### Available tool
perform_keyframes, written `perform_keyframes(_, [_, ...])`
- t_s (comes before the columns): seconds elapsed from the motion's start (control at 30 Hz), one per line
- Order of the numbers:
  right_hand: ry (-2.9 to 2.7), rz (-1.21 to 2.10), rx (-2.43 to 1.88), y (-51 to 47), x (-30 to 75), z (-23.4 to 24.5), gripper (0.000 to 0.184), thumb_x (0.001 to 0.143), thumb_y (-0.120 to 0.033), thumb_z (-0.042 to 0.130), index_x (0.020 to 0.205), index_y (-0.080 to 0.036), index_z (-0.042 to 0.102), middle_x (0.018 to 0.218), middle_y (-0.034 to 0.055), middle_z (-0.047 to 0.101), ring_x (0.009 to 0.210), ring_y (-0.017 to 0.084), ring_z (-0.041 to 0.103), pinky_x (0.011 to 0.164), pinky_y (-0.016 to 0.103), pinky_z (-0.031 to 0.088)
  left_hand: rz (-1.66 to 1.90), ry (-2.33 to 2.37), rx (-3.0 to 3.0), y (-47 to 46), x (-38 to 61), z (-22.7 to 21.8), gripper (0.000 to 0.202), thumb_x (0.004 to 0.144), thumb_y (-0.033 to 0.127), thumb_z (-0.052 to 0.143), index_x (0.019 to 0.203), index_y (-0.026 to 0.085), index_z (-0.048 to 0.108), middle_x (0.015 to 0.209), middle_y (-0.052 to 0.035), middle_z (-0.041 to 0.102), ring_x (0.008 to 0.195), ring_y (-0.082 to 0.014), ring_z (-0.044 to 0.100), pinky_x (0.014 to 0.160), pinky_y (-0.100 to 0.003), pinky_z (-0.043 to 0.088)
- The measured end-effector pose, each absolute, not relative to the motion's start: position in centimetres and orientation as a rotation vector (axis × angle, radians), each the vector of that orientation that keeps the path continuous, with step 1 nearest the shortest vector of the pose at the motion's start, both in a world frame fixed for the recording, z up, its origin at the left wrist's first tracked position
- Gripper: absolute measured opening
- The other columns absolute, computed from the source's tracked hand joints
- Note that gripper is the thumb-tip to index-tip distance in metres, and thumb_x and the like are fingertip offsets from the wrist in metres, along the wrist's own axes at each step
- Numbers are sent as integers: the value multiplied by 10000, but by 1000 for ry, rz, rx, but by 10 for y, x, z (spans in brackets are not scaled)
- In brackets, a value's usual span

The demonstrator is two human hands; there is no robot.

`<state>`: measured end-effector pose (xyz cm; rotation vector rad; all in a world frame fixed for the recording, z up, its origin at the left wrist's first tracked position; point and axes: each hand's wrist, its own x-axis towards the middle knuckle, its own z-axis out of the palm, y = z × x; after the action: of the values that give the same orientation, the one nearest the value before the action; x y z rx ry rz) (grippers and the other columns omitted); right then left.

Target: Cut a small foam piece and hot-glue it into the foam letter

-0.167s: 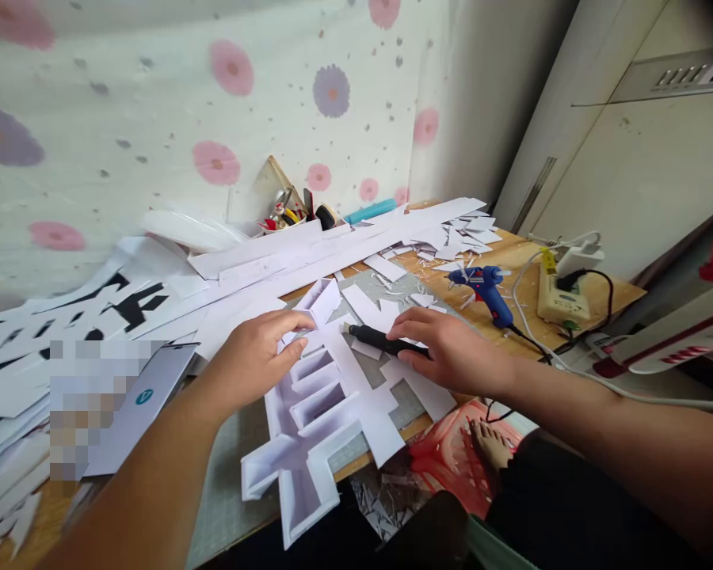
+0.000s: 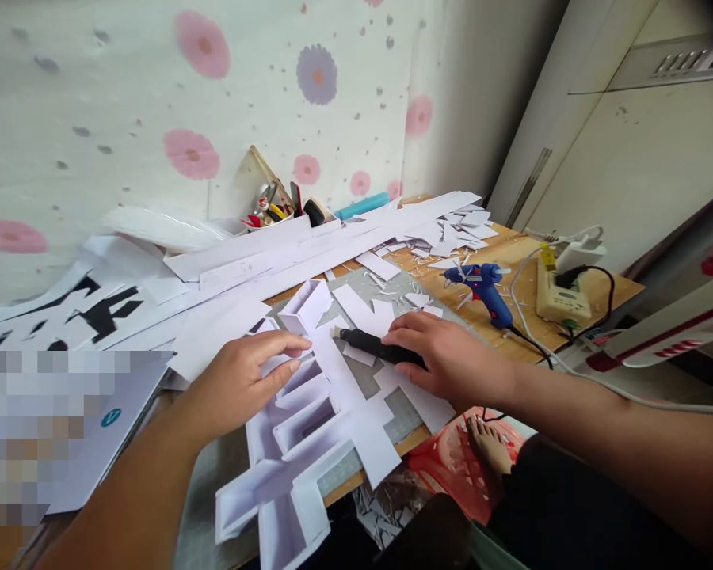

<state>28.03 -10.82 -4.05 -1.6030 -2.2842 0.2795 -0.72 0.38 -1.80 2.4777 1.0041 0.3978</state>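
My right hand (image 2: 436,352) is wrapped round a black utility knife (image 2: 380,347), its tip pointing left over the white sheet. My left hand (image 2: 246,384) is at the left side of a white foam-board or card model (image 2: 303,467), thumb and index finger apart. Its fingertips are close to the model's upright walls; whether they touch is hard to tell. The model has several open-topped box compartments standing in a row. Beside it lies a flat, stepped white sheet (image 2: 356,396), partly under the knife, on a grey cutting mat (image 2: 404,416).
A blue glue gun (image 2: 484,293) stands on the wooden table, its cord near a power strip (image 2: 562,297). White offcuts (image 2: 451,229) and long strips lie at the back. A laptop (image 2: 116,431) is at left. A red bag (image 2: 440,451) is below the table edge.
The view has shifted slightly, and the model appears farther left and lower. Both hands stay near the same parts of it; the knife remains in my right hand.
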Motion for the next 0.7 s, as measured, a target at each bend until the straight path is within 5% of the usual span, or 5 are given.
perform_keyframes(0.43, [-2338, 370, -1790, -88, 271, -41, 486, 854, -146, 595, 1339, -161, 580, 1079, 92, 623, 968, 235, 618, 850, 312, 494, 806, 846, 2702, 9, -17, -42, 148, 892, 386, 586, 888, 387, 733, 803, 106, 780, 674, -128, 735, 614, -179, 565])
perform_keyframes(0.57, [-2205, 238, -1985, -77, 284, -39, 440, 891, -181, 586, 1331, -173, 577, 1134, 98, 619, 1034, 239, 613, 896, 316, 481, 1101, 1140, 2632, -3, -14, -41, 136, 900, 408, 569, 880, 375, 700, 802, 99, 765, 733, -167, 728, 718, -286, 578])
perform_keyframes(0.7, [-2099, 144, -2145, -69, 301, -44, 360, 930, -191, 572, 1287, -147, 597, 1180, 143, 609, 1036, 276, 623, 877, 360, 493, 1391, 1768, 2323, -1, -25, -28, 216, 929, 419, 501, 1028, 339, 676, 1048, 41, 729, 912, -258, 683, 840, -428, 536])
